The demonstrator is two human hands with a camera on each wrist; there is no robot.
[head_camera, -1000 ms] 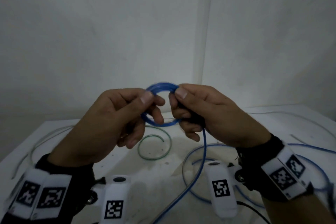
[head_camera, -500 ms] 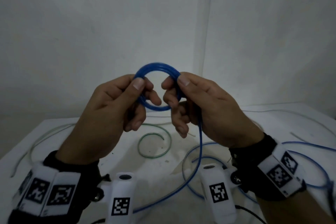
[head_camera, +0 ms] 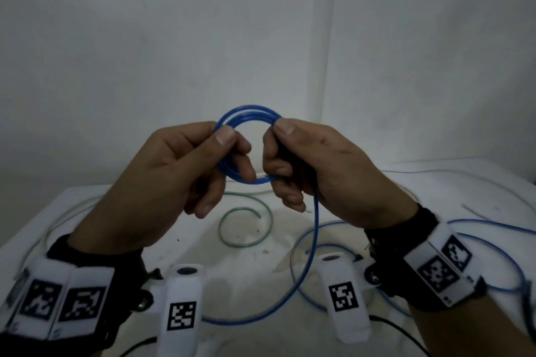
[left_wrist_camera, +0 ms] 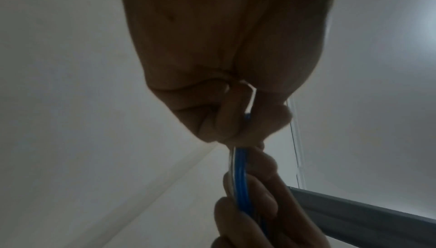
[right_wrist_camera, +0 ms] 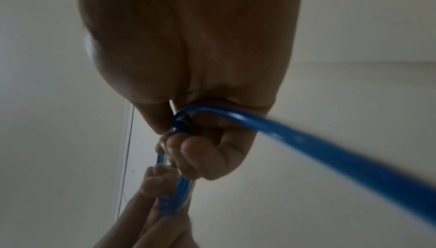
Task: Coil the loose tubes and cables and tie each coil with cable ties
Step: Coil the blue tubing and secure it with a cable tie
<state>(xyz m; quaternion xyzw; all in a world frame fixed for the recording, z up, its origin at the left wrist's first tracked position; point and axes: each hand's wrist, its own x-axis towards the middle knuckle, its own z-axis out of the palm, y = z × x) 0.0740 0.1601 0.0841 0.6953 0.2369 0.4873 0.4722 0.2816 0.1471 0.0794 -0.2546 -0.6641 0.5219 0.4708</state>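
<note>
Blue tube [head_camera: 246, 116] forms a small coil held above the table [head_camera: 435, 180], pinched on one side by the left hand [head_camera: 171, 177], on the other by the right hand [head_camera: 327, 174]; its loose length hangs below the right-hand grip.

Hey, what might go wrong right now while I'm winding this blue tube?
The blue coil is held only by pinches from the left hand and right hand, with no tie on it visible; a slip would probably let it spring open. The loose blue tail loops across the table and may tangle.
</note>
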